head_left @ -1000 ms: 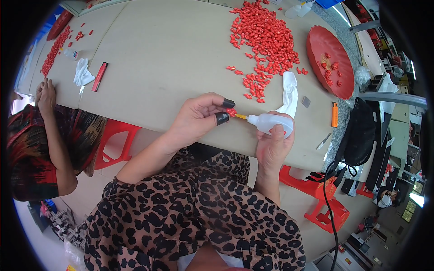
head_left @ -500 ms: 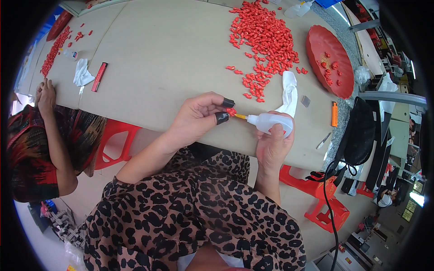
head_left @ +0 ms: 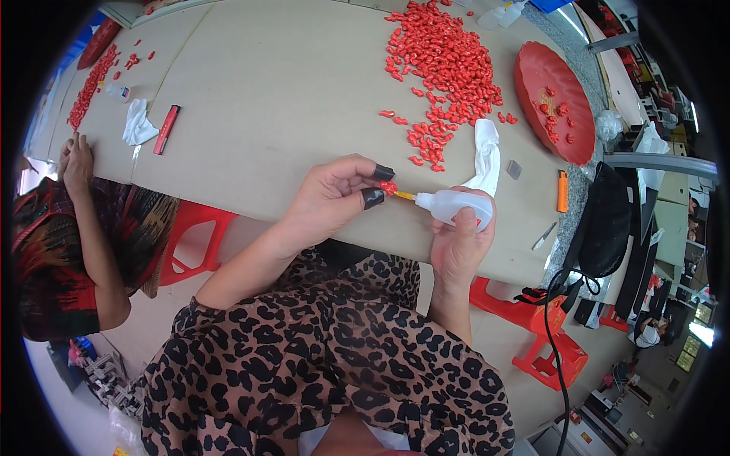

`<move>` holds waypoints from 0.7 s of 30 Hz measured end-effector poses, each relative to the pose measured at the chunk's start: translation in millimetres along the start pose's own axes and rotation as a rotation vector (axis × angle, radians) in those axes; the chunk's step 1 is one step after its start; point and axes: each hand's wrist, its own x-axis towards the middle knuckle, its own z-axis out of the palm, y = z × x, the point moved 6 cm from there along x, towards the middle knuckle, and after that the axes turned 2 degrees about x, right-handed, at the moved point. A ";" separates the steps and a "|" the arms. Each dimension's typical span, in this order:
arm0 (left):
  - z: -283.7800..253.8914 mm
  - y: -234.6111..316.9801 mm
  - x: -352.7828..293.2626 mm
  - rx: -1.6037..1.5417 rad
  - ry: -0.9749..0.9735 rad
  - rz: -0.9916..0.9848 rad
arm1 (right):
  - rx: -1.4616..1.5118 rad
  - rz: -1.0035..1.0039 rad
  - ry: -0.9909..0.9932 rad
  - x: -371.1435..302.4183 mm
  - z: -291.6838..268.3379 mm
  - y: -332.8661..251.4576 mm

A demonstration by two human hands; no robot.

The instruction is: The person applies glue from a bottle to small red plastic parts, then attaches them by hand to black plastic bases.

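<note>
While left hand (head_left: 327, 195) pinches a red piece (head_left: 388, 188), right hand (head_left: 461, 247) wraps the squeeze bottle (head_left: 450, 202) – long axis crosswise, yellow nozzle (head_left: 405, 195) pointing left at the piece.

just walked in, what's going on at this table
A person's left hand pinches a small red piece between fingers wrapped in black at the tips. The right hand holds a translucent bottle, its yellow tip meeting the piece, or nearly so. Farther up the table lies a loose heap of red pieces, with a red dish to its right. A co-worker is at the left.
</note>
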 end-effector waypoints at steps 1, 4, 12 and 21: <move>0.2 -0.1 0.0 0.000 0.000 -0.004 | 0.002 -0.005 0.004 0.1 0.2 -0.3; 0.6 0.5 0.2 -0.007 -0.007 -0.007 | -0.016 -0.004 0.020 0.9 -0.1 -0.5; -0.4 -0.3 0.0 -0.008 0.007 -0.012 | -0.035 -0.036 -0.003 -0.3 0.5 -0.8; -0.5 -1.6 0.1 -0.034 0.014 -0.029 | -0.069 -0.075 0.006 0.1 0.9 -1.4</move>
